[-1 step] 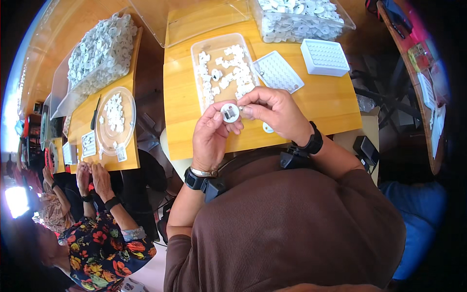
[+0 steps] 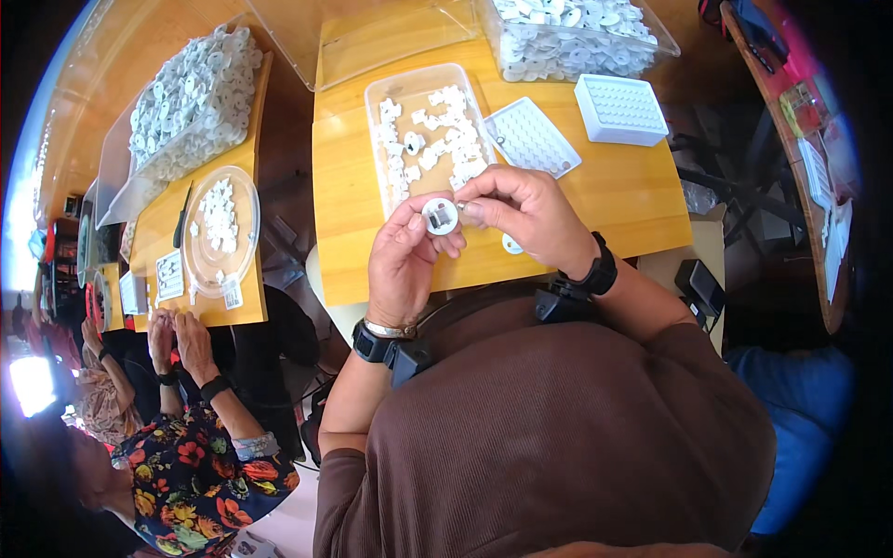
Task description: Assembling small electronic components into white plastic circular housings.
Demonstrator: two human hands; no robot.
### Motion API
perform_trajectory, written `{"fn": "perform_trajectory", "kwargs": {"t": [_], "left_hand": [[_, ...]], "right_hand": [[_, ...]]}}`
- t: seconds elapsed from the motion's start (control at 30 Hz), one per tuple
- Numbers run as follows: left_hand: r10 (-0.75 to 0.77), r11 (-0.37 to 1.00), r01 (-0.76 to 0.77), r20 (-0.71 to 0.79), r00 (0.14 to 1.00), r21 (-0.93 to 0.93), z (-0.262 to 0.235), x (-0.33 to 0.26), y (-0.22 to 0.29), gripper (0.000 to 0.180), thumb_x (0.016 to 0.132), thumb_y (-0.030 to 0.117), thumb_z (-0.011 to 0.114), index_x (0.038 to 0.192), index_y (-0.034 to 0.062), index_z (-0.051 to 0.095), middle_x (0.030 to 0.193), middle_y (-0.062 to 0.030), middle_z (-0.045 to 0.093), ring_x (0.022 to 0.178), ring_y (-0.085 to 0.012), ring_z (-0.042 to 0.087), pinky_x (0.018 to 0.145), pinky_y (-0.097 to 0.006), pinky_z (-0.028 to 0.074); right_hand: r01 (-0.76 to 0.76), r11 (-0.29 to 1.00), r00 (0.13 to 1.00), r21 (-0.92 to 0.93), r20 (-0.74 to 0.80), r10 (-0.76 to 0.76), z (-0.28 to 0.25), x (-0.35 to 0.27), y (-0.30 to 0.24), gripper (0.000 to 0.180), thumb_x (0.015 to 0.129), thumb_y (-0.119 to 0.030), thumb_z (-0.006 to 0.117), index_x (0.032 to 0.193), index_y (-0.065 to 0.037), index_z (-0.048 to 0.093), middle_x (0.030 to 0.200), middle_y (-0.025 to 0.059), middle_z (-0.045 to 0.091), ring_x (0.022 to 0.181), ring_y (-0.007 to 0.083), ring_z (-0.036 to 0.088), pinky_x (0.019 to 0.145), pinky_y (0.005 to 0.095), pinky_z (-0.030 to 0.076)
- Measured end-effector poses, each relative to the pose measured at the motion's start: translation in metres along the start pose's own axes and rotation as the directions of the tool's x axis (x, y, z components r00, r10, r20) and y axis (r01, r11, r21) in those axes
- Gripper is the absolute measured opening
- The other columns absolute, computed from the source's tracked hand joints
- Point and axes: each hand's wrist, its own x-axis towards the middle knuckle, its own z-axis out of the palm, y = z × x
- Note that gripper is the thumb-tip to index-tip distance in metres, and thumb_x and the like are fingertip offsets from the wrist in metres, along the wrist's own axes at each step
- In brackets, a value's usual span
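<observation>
Between the thumb and fingers of my left hand (image 2: 406,249) is a round white plastic housing (image 2: 441,217) with a dark rectangular part in its middle. At its right edge my right hand (image 2: 528,216) pinches something small and silvery, too small to make out. Just beyond both hands lies a clear shallow tray (image 2: 374,93) of small white plastic pieces (image 2: 458,130), with one round white piece (image 2: 414,142) among them. Partly behind my right hand, a white disc (image 2: 512,244) rests on the wooden table (image 2: 614,209).
A white dimpled tray (image 2: 532,138) lies right of the clear tray, beside a white block of stacked trays (image 2: 621,110). Behind stands a bin of white discs (image 2: 577,42). At the left table a co-worker's hands (image 2: 181,344) work near a round lid (image 2: 220,228) of white pieces.
</observation>
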Motion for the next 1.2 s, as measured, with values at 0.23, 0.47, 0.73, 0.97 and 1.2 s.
{"fn": "perform_trajectory", "kwargs": {"t": [0.23, 0.47, 0.73, 0.97, 1.2], "left_hand": [[-0.002, 1.000, 0.002, 0.010, 1.000, -0.020, 0.0004, -0.0002, -0.0029, 0.040, 0.094, 0.029, 0.052, 0.116, -0.0052, 0.051, 0.086, -0.0130, 0.061, 0.074, -0.0192, 0.059, 0.067, -0.027, 0.048], [-0.024, 0.999, 0.025, 0.026, 0.999, -0.039, 0.0026, -0.0027, -0.0032, 0.035, 0.096, 0.026, 0.049, 0.115, -0.0036, 0.052, 0.092, -0.0100, 0.061, 0.076, -0.0159, 0.059, 0.069, -0.027, 0.047], [-0.023, 0.997, 0.023, -0.004, 1.000, 0.069, 0.0052, -0.0052, -0.0035, 0.034, 0.095, 0.025, 0.050, 0.116, -0.0028, 0.052, 0.093, -0.0091, 0.062, 0.077, -0.0155, 0.059, 0.070, -0.026, 0.047], [-0.031, 0.991, 0.029, 0.013, 0.999, 0.132, 0.0081, -0.0069, -0.0028, 0.031, 0.096, 0.022, 0.050, 0.115, -0.0021, 0.054, 0.093, -0.0072, 0.062, 0.079, -0.0128, 0.058, 0.071, -0.025, 0.045], [-0.060, 0.991, 0.059, 0.004, 0.998, 0.120, 0.0069, -0.0086, -0.0034, 0.027, 0.095, 0.018, 0.051, 0.113, -0.0025, 0.056, 0.092, -0.0068, 0.063, 0.079, -0.0129, 0.058, 0.071, -0.026, 0.045]], "right_hand": [[0.321, 0.844, 0.934, -0.431, -0.005, -0.357, -0.0016, -0.0005, -0.0013, 0.007, 0.084, -0.006, 0.064, 0.090, -0.002, 0.066, 0.078, 0.0098, 0.065, 0.070, 0.0180, 0.065, 0.062, 0.0272, 0.049], [0.361, 0.814, 0.917, -0.455, 0.013, -0.400, 0.0027, -0.0028, -0.0017, 0.004, 0.081, -0.006, 0.067, 0.084, -0.005, 0.065, 0.076, 0.0069, 0.063, 0.067, 0.0202, 0.063, 0.059, 0.0281, 0.048], [0.425, 0.748, 0.884, -0.510, 0.055, -0.464, 0.0057, -0.0028, -0.0024, 0.003, 0.078, -0.004, 0.068, 0.080, -0.006, 0.065, 0.076, 0.0058, 0.062, 0.067, 0.0207, 0.063, 0.059, 0.0297, 0.048], [0.384, 0.773, 0.908, -0.505, 0.054, -0.416, 0.0046, -0.0036, -0.0014, 0.005, 0.077, -0.002, 0.068, 0.078, -0.004, 0.063, 0.074, 0.0060, 0.061, 0.064, 0.0177, 0.063, 0.057, 0.0278, 0.049], [0.040, 0.998, 0.999, -0.050, 0.027, -0.039, 0.0037, -0.0064, -0.0009, 0.011, 0.082, 0.002, 0.067, 0.076, 0.001, 0.057, 0.072, 0.0045, 0.062, 0.065, 0.0089, 0.062, 0.056, 0.0234, 0.049]]}}
